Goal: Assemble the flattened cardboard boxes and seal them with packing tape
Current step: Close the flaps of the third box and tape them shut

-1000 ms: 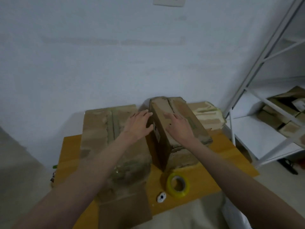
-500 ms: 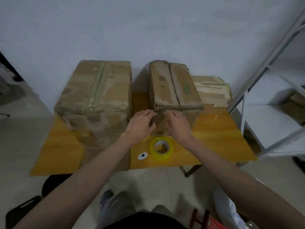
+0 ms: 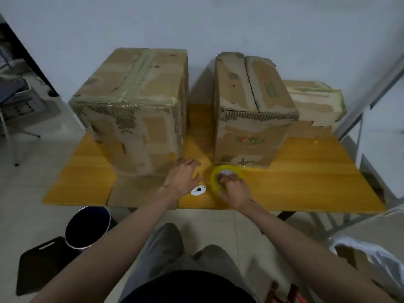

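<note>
- Three boxes stand on the table (image 3: pixel 306 184); all look assembled, none flat, though a flat piece of cardboard (image 3: pixel 135 191) lies under the left one and overhangs the near edge.
- Left box (image 3: pixel 133 110): the biggest, with a tape strip along its top seam. Judged done.
- Left hand (image 3: pixel 183 179): open, fingers relaxed, holding nothing, over the table just in front of the left box's near right corner. Whether it touches the tabletop cannot be told.
- White tag (image 3: pixel 198 190): lies on the table between the hands, near the front edge.
- Tape roll (image 3: pixel 226 178): yellow, flat on the table just in front of the middle box. Right hand (image 3: pixel 235 189) grips it, fingers hooked into the core. Judged step: picking up tape for the next seal.
- Middle box (image 3: pixel 253 110): flaps folded shut, but the top seam shows as a dark gap with no clear fresh tape. Judged still to seal.
- Right box (image 3: pixel 314 103): lower, behind the middle one and against the wall; tape residue on top, state unclear.
- Room: a narrow bare lane runs between the left and middle boxes; the front strip of table is shallow, so roll and tag sit near the drop-off.
- Open tabletop right of the middle box, bounded by a shelf frame (image 3: pixel 360 119) at the far right.
- Bin (image 3: pixel 87 226) on the floor below the front left edge.
</note>
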### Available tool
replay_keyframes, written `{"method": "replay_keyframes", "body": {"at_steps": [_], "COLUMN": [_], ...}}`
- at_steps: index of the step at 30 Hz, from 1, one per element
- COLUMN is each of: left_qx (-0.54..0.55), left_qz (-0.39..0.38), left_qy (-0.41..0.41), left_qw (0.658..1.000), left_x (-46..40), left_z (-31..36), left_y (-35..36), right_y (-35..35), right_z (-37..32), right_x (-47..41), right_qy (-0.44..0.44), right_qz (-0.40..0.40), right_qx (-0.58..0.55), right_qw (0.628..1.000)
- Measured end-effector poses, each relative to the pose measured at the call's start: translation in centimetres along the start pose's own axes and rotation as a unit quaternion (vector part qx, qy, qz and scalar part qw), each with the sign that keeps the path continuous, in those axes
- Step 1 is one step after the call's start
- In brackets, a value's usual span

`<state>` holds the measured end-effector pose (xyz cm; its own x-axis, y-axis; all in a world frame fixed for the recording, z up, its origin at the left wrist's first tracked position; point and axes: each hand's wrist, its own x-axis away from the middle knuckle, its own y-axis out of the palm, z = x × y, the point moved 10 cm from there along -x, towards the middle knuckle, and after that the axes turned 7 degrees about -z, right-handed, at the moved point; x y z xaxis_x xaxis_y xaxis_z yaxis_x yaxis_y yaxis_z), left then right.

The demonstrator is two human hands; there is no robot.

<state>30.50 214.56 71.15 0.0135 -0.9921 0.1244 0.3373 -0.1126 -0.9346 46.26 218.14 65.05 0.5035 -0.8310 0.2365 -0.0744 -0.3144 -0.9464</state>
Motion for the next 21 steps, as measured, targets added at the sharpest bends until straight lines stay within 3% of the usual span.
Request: {"method": "replay_keyframes", "body": {"at_steps": [5, 11, 17, 21], "left_qx": [0.019, 0.053, 0.102, 0.135], "left_qz": [-0.005, -0.042, -0.052, -0.032], "left_qy": [-0.009, -0.009, 0.043, 0.056], "left_qw": [1.000, 0.998, 0.993, 0.989], "left_x": [0.0, 0.5, 1.1, 0.6], "left_z": [-0.9, 0.3, 2.4, 4.3], "left_y": [0.8, -0.4, -5.2, -10.9], "right_y": [0.0, 0.4, -5.3, -11.6], "right_z": [-0.5, -0.4, 0.0, -1.5], "right_x": [-1.0, -0.9, 1.4, 3.6], "right_qy": [-0.005, 0.017, 0.004, -0.072], "right_qz": [0.003, -0.093, -0.051, -0.015], "right_qx": [0.030, 0.074, -0.099, -0.214], "right_qw": [1.000, 0.993, 0.994, 0.974]}}
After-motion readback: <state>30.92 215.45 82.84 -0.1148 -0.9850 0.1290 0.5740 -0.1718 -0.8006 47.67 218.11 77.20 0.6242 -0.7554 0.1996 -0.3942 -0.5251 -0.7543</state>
